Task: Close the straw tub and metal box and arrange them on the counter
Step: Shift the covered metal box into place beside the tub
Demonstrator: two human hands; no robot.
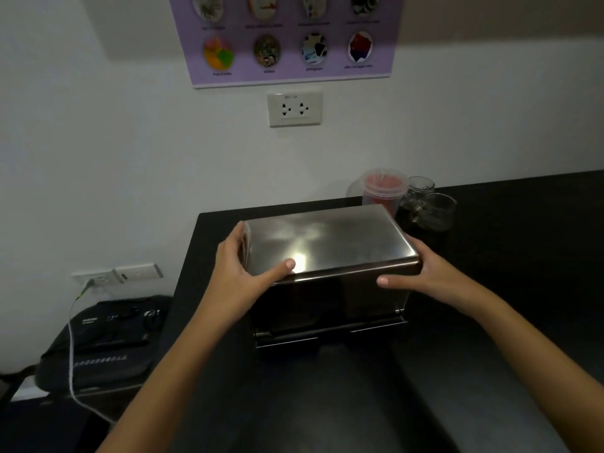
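A shiny metal box [327, 243] stands on the black counter [490, 322] with its lid down flat. My left hand [242, 269] grips the box's left end, thumb on the lid's front corner. My right hand [421, 273] holds the right end, thumb along the front edge under the lid. Behind the box, against the wall, stands the clear straw tub [384, 189] with red straws inside and a clear lid on top.
Two glass jars [431, 207] stand just right of the straw tub. The counter's left edge drops off beside the box. Below it lies a dark bag [98, 348] with a white cable plugged into a wall socket [94, 279]. A poster and outlet [294, 109] hang on the wall.
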